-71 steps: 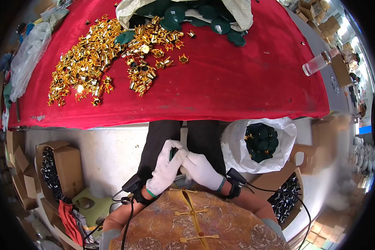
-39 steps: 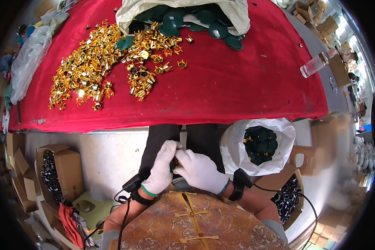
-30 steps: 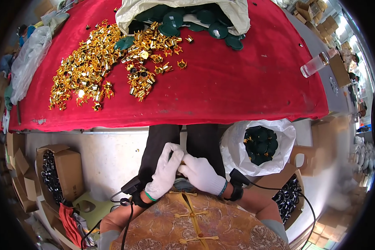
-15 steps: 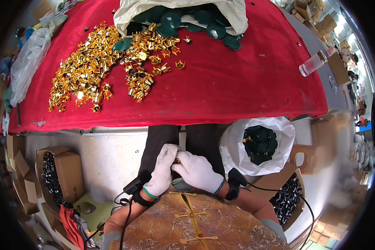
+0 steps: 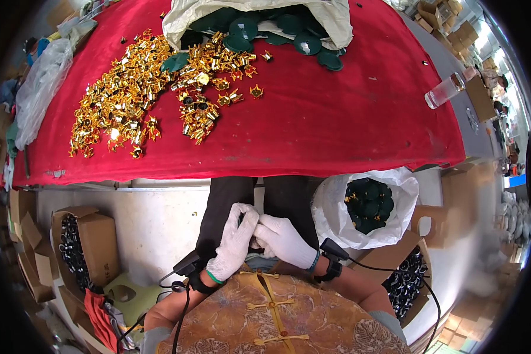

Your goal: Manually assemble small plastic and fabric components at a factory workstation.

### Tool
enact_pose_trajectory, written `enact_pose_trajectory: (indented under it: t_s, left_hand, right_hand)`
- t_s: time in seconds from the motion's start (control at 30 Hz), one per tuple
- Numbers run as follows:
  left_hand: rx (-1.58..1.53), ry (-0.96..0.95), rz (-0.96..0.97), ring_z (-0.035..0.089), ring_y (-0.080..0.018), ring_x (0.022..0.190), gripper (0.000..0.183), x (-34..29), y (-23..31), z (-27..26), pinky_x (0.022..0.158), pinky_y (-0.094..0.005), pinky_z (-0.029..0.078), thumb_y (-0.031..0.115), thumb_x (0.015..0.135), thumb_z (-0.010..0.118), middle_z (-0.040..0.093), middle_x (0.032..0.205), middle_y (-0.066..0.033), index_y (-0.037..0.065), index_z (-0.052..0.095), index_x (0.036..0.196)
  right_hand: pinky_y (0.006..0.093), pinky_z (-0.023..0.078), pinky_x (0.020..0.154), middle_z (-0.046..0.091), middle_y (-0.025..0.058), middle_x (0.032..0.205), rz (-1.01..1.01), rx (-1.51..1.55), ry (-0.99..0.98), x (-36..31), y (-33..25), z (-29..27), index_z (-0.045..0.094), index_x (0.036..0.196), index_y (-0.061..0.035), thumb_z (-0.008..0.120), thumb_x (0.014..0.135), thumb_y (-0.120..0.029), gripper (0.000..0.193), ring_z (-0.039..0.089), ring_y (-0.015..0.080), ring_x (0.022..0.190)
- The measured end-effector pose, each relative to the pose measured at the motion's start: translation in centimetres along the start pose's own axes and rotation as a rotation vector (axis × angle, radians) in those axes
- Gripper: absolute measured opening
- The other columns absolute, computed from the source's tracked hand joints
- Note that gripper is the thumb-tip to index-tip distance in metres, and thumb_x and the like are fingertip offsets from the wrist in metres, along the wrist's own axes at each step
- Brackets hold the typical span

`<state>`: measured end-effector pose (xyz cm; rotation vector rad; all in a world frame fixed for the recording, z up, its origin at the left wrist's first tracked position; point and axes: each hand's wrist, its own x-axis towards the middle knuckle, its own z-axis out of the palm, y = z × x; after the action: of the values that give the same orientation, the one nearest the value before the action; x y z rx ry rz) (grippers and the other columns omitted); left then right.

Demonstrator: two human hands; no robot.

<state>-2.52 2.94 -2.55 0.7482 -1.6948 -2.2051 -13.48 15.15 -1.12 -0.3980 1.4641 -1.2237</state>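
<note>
My left hand (image 5: pixel 235 239), in a white knit glove, is curled over my lap with its fingertips against the other hand. A small dark patch shows among its bent fingers; I cannot tell what it is. My right hand (image 5: pixel 287 241), gloved the same way, has its fingers pressed together and meets the left one. Whatever they grip is hidden behind the gloves. On the red-covered table (image 5: pixel 330 130) ahead lies a heap of shiny gold pronged caps (image 5: pixel 121 97). Dark green discs (image 5: pixel 307 43) spill from a cream sack (image 5: pixel 200 13) at the back.
Right of my legs stands a white bag (image 5: pixel 327 215) with green discs and gold bits inside. Cardboard boxes of black parts flank me, one at left (image 5: pixel 100 245) and one at right (image 5: pixel 406 283). A clear glass (image 5: pixel 445 91) lies near the table's right edge.
The fingers of both hands have shifted against each other. A bit of gold seen between the gloves earlier is now out of sight. The heap on the table looks the same.
</note>
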Motion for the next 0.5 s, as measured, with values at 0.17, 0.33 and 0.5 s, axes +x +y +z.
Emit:
enact_pose_trajectory:
  t_s: [0.17,0.33,0.5]
  left_hand:
    - [0.120,0.020,0.058,0.055,-0.0131,0.096,0.018,-0.1,-0.4,-0.1,0.089,-0.0314,0.049,0.018,0.108,0.060,0.058,0.106,-0.0087,0.003,0.054,0.115]
    - [0.332,0.041,0.181,0.058,-0.0208,0.095,0.020,-0.6,-0.9,0.0,0.088,-0.0360,0.050,0.013,0.104,0.063,0.059,0.107,-0.0139,0.000,0.054,0.116]
    - [0.378,0.020,0.139,0.059,-0.0237,0.093,0.023,-0.5,-1.5,0.0,0.087,-0.0378,0.051,0.013,0.102,0.066,0.057,0.106,-0.0150,0.000,0.054,0.117]
  right_hand:
    - [0.0249,0.046,0.052,0.056,-0.0001,0.075,0.092,0.115,0.001,0.0,-0.7,0.1,0.061,0.100,-0.0024,0.056,0.111,-0.030,0.030,0.052,0.0064,0.060]
    - [0.0260,0.045,0.048,0.054,-0.0004,0.071,0.124,0.195,0.028,0.4,0.9,0.1,0.060,0.096,-0.0043,0.054,0.111,-0.027,0.028,0.052,0.0076,0.053]
    - [0.0276,0.044,0.044,0.053,-0.0013,0.067,0.153,0.418,-0.002,1.1,3.0,-0.5,0.060,0.095,-0.0050,0.056,0.110,-0.027,0.027,0.051,0.0085,0.048]
